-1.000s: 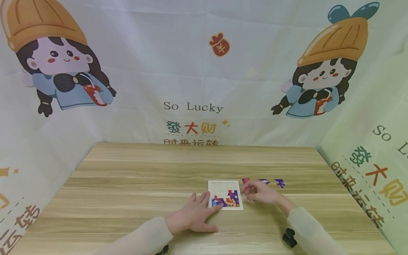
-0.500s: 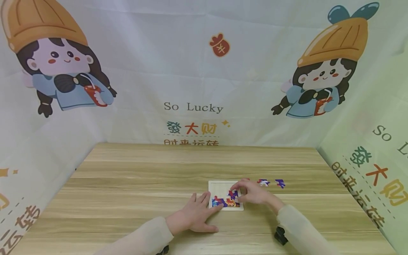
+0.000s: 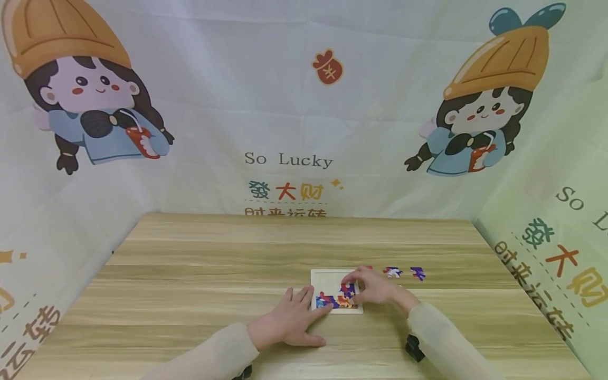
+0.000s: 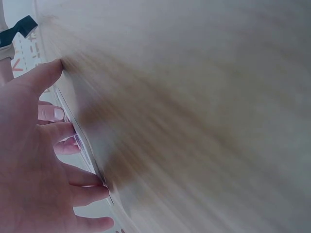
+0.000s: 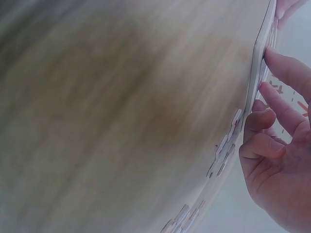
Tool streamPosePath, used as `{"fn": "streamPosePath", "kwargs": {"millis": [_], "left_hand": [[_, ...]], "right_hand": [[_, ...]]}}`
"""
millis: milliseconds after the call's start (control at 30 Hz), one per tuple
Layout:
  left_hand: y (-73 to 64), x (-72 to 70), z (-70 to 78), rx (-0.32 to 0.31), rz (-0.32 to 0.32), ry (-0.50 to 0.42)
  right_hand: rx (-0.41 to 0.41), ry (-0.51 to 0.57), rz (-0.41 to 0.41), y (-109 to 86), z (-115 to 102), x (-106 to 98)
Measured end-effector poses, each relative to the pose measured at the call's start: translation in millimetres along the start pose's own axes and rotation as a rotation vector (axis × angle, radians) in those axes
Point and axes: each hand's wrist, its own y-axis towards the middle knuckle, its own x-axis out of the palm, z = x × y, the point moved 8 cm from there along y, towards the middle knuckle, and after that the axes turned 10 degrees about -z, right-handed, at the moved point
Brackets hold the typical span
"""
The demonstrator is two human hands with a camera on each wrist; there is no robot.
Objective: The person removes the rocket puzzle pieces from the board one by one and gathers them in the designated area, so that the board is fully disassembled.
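Note:
In the head view a white-framed puzzle tray (image 3: pixel 325 311) lies on the table, with joined purple, red and orange pieces (image 3: pixel 334 302) along its lower part. My left hand (image 3: pixel 290 316) is spread flat at its left side, fingertips on the frame and one finger over the bottom pieces. From the right, my right hand (image 3: pixel 377 286) reaches over the tray's edge. Its thumb and index finger pinch a purple-and-red puzzle piece (image 3: pixel 348 288) at the tray's right side. In the right wrist view the other fingers of this hand (image 5: pixel 279 145) curl beside the tray (image 5: pixel 255 73).
Beyond my right hand lie loose puzzle pieces: a white-and-purple one (image 3: pixel 393 272), a purple one (image 3: pixel 417 273), and a red one (image 3: pixel 368 267) partly hidden. The wooden table (image 3: pixel 214 253) meets a printed cloth backdrop (image 3: pixel 285 121) at the back and sides.
My right hand has moved left from beside the tray onto its right-hand pieces, then shifted only slightly over the last half second. My left hand has stayed in place.

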Motion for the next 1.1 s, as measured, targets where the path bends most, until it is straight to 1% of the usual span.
{"fn": "streamPosePath", "kwargs": {"millis": [100, 200, 300, 400, 467, 567, 900, 1100], "left_hand": [[-0.3, 0.0, -0.1, 0.003, 0.002, -0.004], [-1.2, -0.6, 0.4, 0.001, 0.002, -0.004], [-1.4, -0.9, 0.8, -0.001, 0.000, 0.000], [-1.6, -1.4, 1.2, -0.004, 0.001, 0.004], [-1.4, -1.4, 1.1, -0.005, 0.004, 0.005], [-1.3, -1.2, 0.8, -0.005, 0.008, 0.006], [-0.8, -1.2, -0.1, -0.006, 0.009, 0.009], [-0.6, -1.0, 0.3, -0.006, 0.006, 0.019]], "right_hand": [[-0.004, -0.002, 0.000, 1.3, 0.1, 0.0], [-0.028, 0.003, 0.001, 2.9, 0.2, 0.5], [-0.053, 0.037, -0.004, 4.0, 0.0, 1.0], [-0.052, 0.083, -0.015, 4.3, 1.4, 2.3], [-0.046, 0.097, -0.022, 4.0, 1.8, 3.1], [-0.048, 0.091, -0.023, 3.1, 1.0, 3.7], [-0.132, 0.060, -0.002, 2.1, -6.5, 2.7], [-0.130, 0.063, -0.005, 0.8, -6.3, 2.1]]}}
